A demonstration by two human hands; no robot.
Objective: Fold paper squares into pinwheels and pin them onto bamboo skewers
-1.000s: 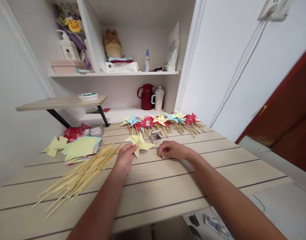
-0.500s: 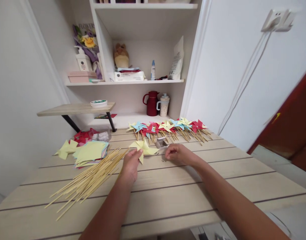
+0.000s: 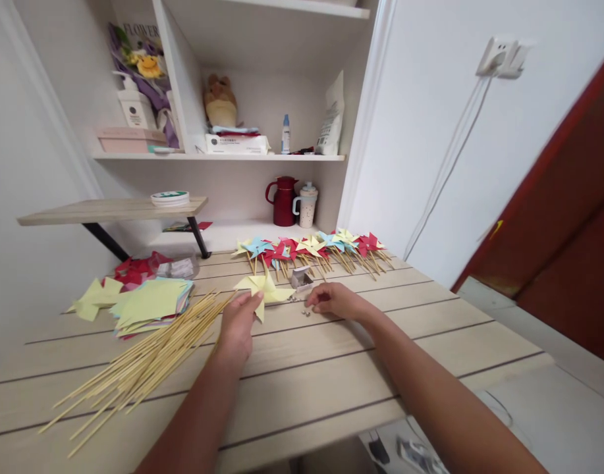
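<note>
My left hand (image 3: 238,324) pinches a folded yellow paper pinwheel (image 3: 263,289) by its near edge, holding it just above the wooden table (image 3: 331,368). My right hand (image 3: 332,301) rests on the table to the right of it, fingers curled over small metal pins (image 3: 302,309) scattered on the wood. A small open pin box (image 3: 300,278) stands just beyond the two hands. What the right fingers pinch is hidden.
A loose heap of bamboo sticks (image 3: 143,359) lies to the left. Stacked paper squares (image 3: 151,301) and red cut pieces (image 3: 134,268) sit further left. A row of finished pinwheels (image 3: 314,248) lines the back edge. Shelves hold a red jug (image 3: 283,201) and a mug (image 3: 307,199).
The view has swung left and back. Both hands stay in about the same place, the left one holding the yellow pinwheel throughout. Loose pins now show near the right fingers.
</note>
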